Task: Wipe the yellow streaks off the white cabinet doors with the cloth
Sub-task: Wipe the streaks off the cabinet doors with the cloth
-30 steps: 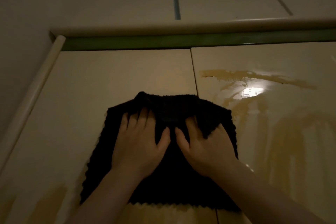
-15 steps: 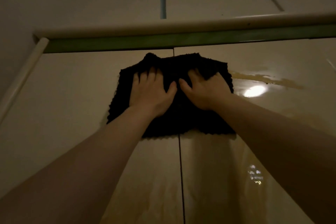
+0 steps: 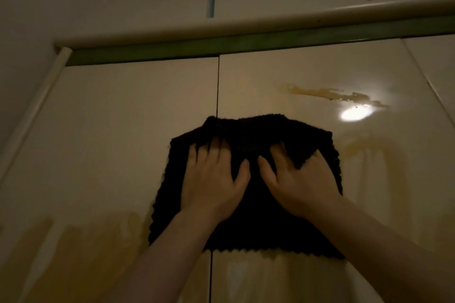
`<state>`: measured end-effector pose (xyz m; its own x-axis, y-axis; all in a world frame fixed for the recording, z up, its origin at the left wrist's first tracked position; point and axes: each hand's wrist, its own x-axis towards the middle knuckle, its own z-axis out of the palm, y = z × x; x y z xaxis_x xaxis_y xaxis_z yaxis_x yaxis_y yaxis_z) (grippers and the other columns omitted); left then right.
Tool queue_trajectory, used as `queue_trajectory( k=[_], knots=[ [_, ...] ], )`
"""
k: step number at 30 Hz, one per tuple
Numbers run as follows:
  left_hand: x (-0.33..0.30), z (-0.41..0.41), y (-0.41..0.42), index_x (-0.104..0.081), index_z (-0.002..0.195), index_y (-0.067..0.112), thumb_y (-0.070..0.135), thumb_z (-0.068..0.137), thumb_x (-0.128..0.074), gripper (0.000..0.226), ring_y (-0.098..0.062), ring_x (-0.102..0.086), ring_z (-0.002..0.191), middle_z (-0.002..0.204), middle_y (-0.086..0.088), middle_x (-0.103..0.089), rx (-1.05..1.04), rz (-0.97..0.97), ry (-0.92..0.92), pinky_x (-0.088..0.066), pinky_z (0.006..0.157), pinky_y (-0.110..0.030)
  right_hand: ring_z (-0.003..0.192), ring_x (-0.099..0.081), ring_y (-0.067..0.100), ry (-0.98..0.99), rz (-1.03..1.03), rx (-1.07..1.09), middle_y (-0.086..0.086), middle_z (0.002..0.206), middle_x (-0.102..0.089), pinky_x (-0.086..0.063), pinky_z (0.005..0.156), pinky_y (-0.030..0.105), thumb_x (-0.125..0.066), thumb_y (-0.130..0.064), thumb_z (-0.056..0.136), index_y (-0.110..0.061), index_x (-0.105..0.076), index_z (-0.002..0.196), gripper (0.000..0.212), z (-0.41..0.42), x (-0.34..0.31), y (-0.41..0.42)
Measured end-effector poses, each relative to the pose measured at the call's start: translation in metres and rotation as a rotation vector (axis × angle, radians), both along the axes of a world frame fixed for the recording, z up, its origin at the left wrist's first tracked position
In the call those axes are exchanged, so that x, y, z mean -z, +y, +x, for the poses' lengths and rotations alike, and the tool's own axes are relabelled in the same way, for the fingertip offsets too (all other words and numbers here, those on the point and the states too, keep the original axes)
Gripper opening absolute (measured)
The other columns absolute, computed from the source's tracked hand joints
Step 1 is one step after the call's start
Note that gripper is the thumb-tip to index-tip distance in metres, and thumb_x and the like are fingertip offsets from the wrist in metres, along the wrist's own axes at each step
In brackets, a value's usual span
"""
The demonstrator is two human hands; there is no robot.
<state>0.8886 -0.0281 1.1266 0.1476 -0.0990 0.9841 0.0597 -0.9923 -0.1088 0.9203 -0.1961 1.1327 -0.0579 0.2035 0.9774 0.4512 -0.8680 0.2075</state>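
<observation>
Both hands, the left hand [image 3: 211, 179] and right hand [image 3: 299, 182], press flat with fingers spread on the dark square knitted cloth [image 3: 248, 219], pinning it across the seam of the glossy white cabinet doors [image 3: 128, 130], below-left of the yellow streak [image 3: 330, 93].

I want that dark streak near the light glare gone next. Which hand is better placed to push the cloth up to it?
The right hand. It presses the black cloth on the right-hand door, and the yellow streak lies above and to its right. The left hand sits nearer the seam between the doors, farther from it.
</observation>
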Motion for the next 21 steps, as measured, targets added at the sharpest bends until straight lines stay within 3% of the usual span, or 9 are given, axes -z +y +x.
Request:
queue_trajectory(
  k=[5, 10, 15, 21],
  knots=[
    [-0.011, 0.000, -0.007, -0.021, 0.152, 0.016, 0.059, 0.088, -0.002, 0.079, -0.021, -0.022, 0.142, 0.156, -0.003, -0.028, -0.025, 0.015, 0.019, -0.002, 0.120, -0.042, 0.110, -0.055, 0.026, 0.004, -0.053, -0.018, 0.005, 0.119, -0.061, -0.042, 0.095, 0.037, -0.025, -0.049, 0.096, -0.016, -0.054, 0.126, 0.053, -0.001, -0.007, -0.008],
    [-0.071, 0.007, -0.029, -0.026, 0.150, 0.014, 0.059, 0.091, -0.009, 0.077, -0.025, -0.030, 0.137, 0.152, -0.007, -0.034, 0.000, 0.049, -0.011, -0.013, 0.118, -0.045, 0.121, -0.050, 0.028, -0.031, -0.026, 0.028, 0.007, 0.130, -0.057, -0.038, 0.103, 0.037, -0.024, -0.053, 0.094, -0.020, -0.049, 0.130, 0.055, 0.010, -0.070, -0.032],
    [-0.132, 0.020, -0.052, -0.024, 0.151, 0.013, 0.058, 0.095, -0.018, 0.072, -0.028, -0.025, 0.141, 0.156, -0.009, -0.028, 0.012, 0.069, -0.050, -0.007, 0.119, -0.044, 0.132, -0.041, 0.030, 0.001, 0.046, 0.079, 0.011, 0.141, -0.049, -0.030, 0.109, 0.041, -0.025, -0.055, 0.094, -0.020, -0.044, 0.136, 0.057, 0.026, -0.126, -0.054],
    [-0.127, 0.022, -0.051, -0.026, 0.150, 0.013, 0.056, 0.095, -0.017, 0.071, -0.031, -0.028, 0.139, 0.155, -0.010, -0.031, 0.046, 0.106, -0.074, -0.006, 0.119, -0.046, 0.132, -0.041, 0.027, 0.050, 0.112, 0.044, 0.005, 0.139, -0.050, -0.030, 0.107, 0.040, -0.025, -0.056, 0.095, -0.027, -0.044, 0.131, 0.050, 0.030, -0.122, -0.054]
  ],
)
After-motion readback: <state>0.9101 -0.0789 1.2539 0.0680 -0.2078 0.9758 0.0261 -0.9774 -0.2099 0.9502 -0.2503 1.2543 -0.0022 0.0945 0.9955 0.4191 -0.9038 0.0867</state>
